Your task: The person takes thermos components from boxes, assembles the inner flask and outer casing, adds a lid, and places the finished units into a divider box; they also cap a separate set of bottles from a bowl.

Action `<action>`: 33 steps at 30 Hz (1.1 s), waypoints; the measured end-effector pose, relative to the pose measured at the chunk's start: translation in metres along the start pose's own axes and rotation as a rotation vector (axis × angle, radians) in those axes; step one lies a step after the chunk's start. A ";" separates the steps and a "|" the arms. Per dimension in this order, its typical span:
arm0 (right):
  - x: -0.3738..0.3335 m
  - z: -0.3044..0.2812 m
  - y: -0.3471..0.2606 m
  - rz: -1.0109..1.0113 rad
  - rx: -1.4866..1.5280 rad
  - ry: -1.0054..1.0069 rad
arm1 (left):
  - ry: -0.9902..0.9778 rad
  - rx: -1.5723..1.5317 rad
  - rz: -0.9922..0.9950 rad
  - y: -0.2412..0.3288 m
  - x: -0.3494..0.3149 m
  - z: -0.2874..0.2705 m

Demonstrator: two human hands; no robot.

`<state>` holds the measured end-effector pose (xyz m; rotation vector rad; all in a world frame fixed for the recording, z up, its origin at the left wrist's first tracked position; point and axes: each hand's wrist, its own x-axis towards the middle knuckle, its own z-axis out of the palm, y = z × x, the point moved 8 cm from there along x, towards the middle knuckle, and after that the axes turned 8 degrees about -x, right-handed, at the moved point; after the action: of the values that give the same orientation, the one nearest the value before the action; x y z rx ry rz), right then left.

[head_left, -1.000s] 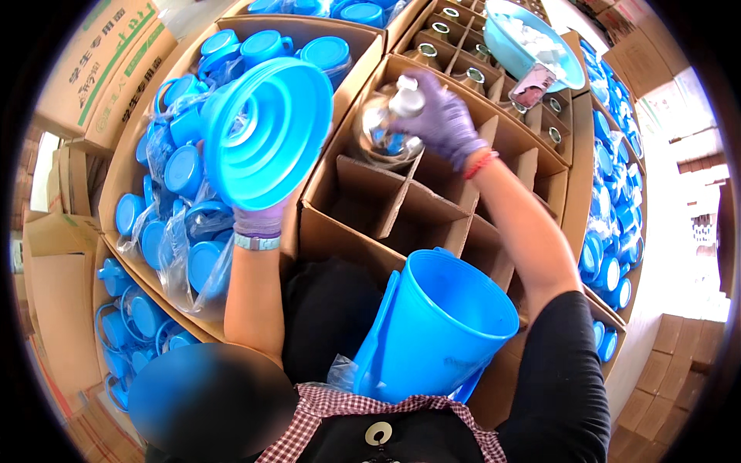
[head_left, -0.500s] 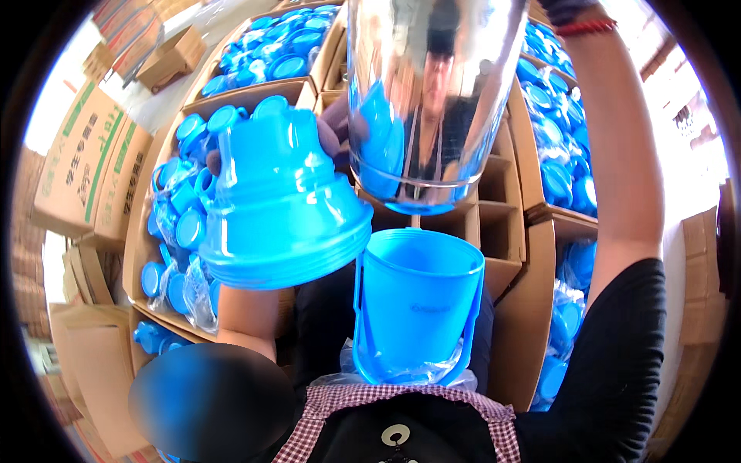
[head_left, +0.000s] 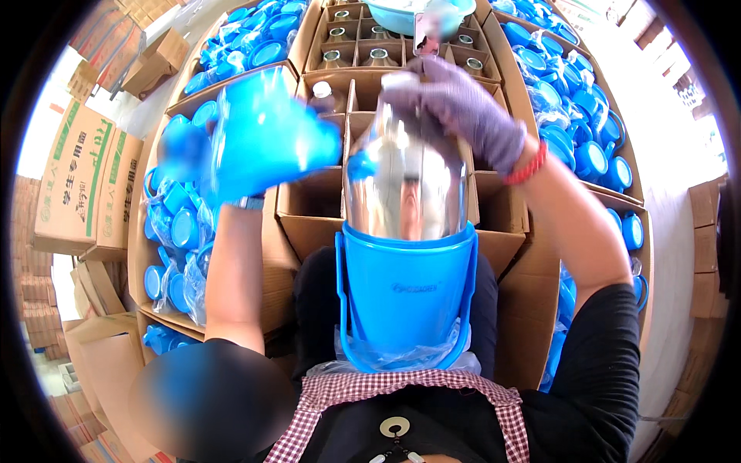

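A blue plastic bucket-shaped flask shell (head_left: 405, 297) with a side handle stands upright between my knees, a crumpled clear bag around its base. Its mouth takes in the lower part of a silvery flask liner (head_left: 405, 185). My right hand (head_left: 471, 112), in a purple-grey knit glove, closes over the liner's narrow neck from above. Off to the left, my left hand holds up a stack of nested blue funnel-shaped collars (head_left: 266, 139), smeared by motion. That hand's fingers are mostly hidden behind the stack; the left forearm (head_left: 238, 278) shows below it.
Ahead is a divided carton (head_left: 312, 220) with several liners in its far cells. Farther back, a light-blue basin (head_left: 421, 15) and a phone (head_left: 427, 35) rest on another divided carton. Cartons of blue lidded parts (head_left: 185, 228) flank me on both sides. Closed boxes (head_left: 77, 177) stand farther left.
My right hand has lowered the liner from above into the shell's mouth. The left hand with the collar stack has shifted up and slightly left, away from the shell.
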<state>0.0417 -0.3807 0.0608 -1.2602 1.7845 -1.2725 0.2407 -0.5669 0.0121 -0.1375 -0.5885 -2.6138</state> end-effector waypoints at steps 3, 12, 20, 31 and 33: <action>-0.047 0.024 0.006 0.088 -0.212 0.110 | 0.040 0.084 -0.108 -0.040 0.044 -0.008; -0.118 -0.025 -0.009 -0.206 -0.771 -0.603 | 0.004 0.380 -0.649 -0.161 0.008 -0.012; -0.042 0.008 -0.019 -0.190 -0.387 -0.027 | -0.153 0.474 -0.634 -0.158 -0.005 0.020; -0.080 0.019 -0.036 -0.272 -0.347 0.149 | 0.007 0.730 -0.601 -0.145 -0.032 0.048; -0.086 0.022 -0.044 -0.342 -0.313 0.176 | 0.061 0.800 -0.563 -0.138 -0.040 0.062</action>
<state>0.1079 -0.3123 0.0891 -1.7347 2.0127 -1.3567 0.2135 -0.4132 0.0079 0.4124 -1.7936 -2.6204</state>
